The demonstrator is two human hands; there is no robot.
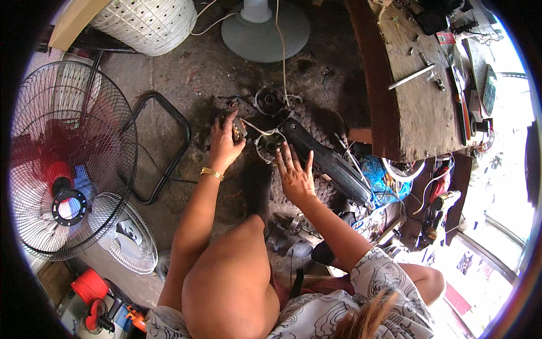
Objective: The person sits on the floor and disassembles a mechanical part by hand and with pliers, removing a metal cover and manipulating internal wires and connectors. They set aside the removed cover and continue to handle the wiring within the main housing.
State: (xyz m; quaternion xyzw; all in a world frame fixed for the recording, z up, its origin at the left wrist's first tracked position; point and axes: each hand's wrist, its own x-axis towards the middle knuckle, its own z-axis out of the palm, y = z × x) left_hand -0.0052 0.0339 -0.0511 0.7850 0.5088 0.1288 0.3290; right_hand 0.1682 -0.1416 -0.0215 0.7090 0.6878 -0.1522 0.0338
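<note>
My left hand [224,144], with a gold watch [212,173] at its wrist, is closed round a small dark motor part [239,130] with coppery spots, perhaps a stator. A pale cord [255,127] runs from beside that part toward a round metal motor housing [265,148] on the floor. Fingers stretched out, my right hand [297,178] lies at the near right edge of this housing; whether the fingertips touch it, I cannot tell. Just beyond sits a second round metal housing [269,100]. A long black fan column [327,161] slants away to the right of my right hand.
A large fan [70,206] and a smaller white fan [148,240] stand at left, near a bent black tube frame [186,133]. A round grey base [265,35] and white basket [148,25] are at the back. Right is a wooden bench [418,93] with tools.
</note>
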